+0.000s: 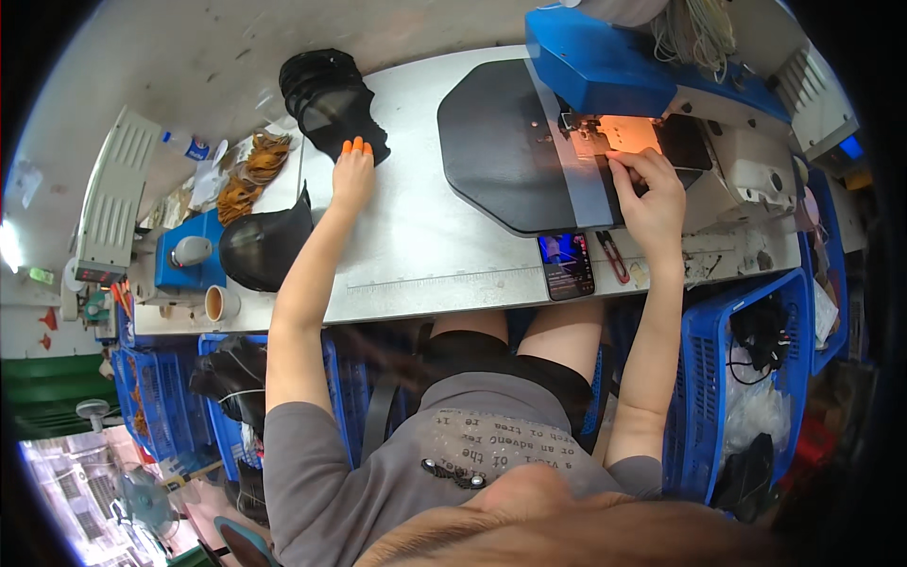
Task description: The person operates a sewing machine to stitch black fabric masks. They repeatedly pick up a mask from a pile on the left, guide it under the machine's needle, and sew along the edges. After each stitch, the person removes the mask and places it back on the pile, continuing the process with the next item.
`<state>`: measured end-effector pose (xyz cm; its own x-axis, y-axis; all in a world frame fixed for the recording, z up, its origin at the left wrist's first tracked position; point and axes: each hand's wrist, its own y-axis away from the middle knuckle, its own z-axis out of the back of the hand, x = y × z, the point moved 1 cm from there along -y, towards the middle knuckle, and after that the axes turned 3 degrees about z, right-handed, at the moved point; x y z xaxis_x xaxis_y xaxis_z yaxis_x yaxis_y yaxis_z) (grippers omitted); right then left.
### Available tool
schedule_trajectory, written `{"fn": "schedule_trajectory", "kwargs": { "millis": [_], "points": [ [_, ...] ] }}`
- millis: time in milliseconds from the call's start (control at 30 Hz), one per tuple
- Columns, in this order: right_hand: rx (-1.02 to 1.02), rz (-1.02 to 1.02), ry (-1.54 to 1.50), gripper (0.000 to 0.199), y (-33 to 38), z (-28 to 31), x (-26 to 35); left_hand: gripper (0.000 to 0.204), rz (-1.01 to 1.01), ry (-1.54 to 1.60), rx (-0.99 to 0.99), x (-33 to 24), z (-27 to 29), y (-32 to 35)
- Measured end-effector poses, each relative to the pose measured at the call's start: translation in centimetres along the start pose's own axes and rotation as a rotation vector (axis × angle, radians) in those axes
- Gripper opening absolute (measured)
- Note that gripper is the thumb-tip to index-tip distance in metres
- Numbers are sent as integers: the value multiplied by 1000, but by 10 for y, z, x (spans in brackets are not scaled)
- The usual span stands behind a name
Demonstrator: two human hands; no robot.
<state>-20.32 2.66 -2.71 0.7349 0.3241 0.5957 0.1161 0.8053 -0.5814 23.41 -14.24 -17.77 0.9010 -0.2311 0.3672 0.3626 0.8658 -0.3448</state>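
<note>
My left hand (354,177) reaches to the back left, its fingers in orange fingertip covers stretched out on the near edge of a stack of black shoe-upper pieces (331,102); its thumb is hidden. My right hand (654,194) is at a blue sewing machine (605,71), just to the right of the lit needle area (593,140). Its thumb and index finger are pinched together over the plate, and whatever is between them is too small to make out. A black curved shoe piece (265,250) lies on the table near my left forearm.
A black board (501,142) surrounds the machine's left side. A phone (567,266) and red thread snips (614,257) lie by the table's front edge. A cup (222,303) stands front left beside a blue device (192,248). Blue crates (704,378) flank my legs below.
</note>
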Motion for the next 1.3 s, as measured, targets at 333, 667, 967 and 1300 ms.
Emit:
{"fn": "schedule_trajectory", "kwargs": {
  "millis": [333,667,967,1300],
  "points": [
    [-46,-15,54,6,4,0,0,39,80,483,-471,-70,214,-47],
    [71,27,-12,14,6,6,17,24,-559,647,-183,-164,281,-35],
    [91,25,114,27,4,3,22,36,-627,753,-148,-160,262,-38],
    [116,-92,259,25,-17,-16,17,34,-663,679,-46,-150,243,-72]
  ]
}}
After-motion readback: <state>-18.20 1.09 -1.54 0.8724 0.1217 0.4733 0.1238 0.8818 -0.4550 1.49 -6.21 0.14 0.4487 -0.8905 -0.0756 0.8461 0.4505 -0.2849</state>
